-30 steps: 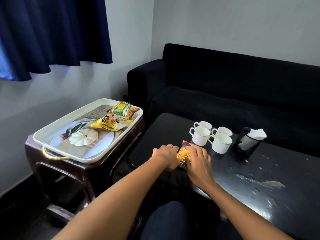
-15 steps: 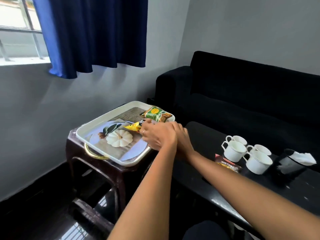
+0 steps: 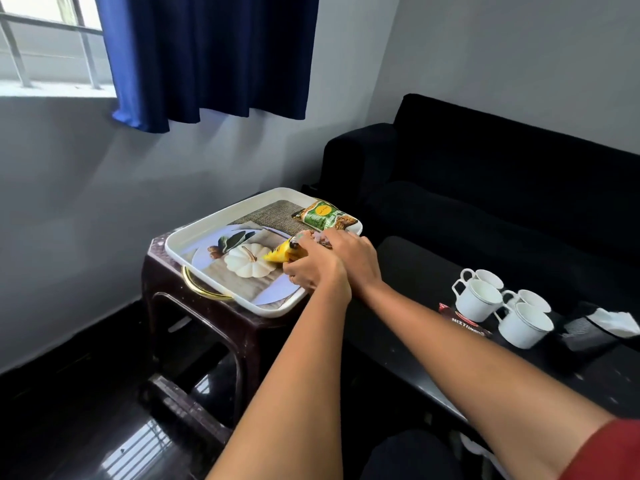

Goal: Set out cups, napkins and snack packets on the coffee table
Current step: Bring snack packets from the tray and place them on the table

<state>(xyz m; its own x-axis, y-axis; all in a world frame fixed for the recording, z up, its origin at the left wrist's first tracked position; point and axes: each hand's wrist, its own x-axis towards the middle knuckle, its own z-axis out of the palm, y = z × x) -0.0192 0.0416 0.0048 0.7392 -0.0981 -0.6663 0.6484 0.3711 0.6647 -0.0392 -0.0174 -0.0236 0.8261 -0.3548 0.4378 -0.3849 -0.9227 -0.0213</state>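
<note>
Four white cups (image 3: 502, 308), napkins (image 3: 613, 322) and one red snack packet (image 3: 464, 322) sit on the worktop (image 3: 408, 268). Both hands, left hand (image 3: 313, 271) and right hand (image 3: 349, 254), grip the yellow packet (image 3: 278, 255) in the tray (image 3: 207, 221); the green packet (image 3: 323, 216) remains there.

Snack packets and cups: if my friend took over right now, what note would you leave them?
Left hand: grips the yellow packet over the tray.
Right hand: on the same packet, fingers curled at its far end; the exact grip is hidden by the left hand.
Green packet: lies on the tray's far corner.
Done: four white cups, the red packet and the black holder with napkins are on the coffee table.
Left: carry the yellow packet to the table, then the green one.
</note>
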